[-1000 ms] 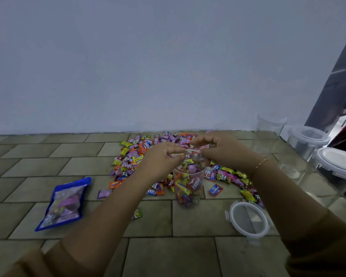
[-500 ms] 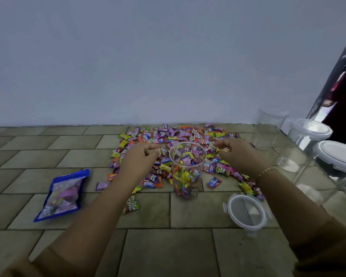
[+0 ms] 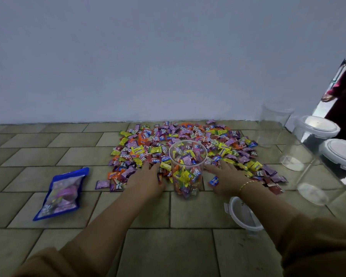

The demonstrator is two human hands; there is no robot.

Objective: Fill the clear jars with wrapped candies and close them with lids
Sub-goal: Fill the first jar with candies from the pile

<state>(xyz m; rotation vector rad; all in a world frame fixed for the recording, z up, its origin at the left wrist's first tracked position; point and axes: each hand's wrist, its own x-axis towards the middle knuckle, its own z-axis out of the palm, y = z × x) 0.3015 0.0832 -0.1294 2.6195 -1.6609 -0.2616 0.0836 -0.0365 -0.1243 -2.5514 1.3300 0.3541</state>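
A: Both hands have dropped from the jar [image 3: 188, 168] rim onto the candies [image 3: 188, 136].
B: Left hand [image 3: 148, 179] and right hand [image 3: 226, 177] lie flat, fingers apart, flanking it mid-floor. Risk: sweeping inward may topple the 1 jar.

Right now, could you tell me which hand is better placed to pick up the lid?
The right hand. The lid lies on the floor just under that wrist, while the left hand rests beyond the jar.
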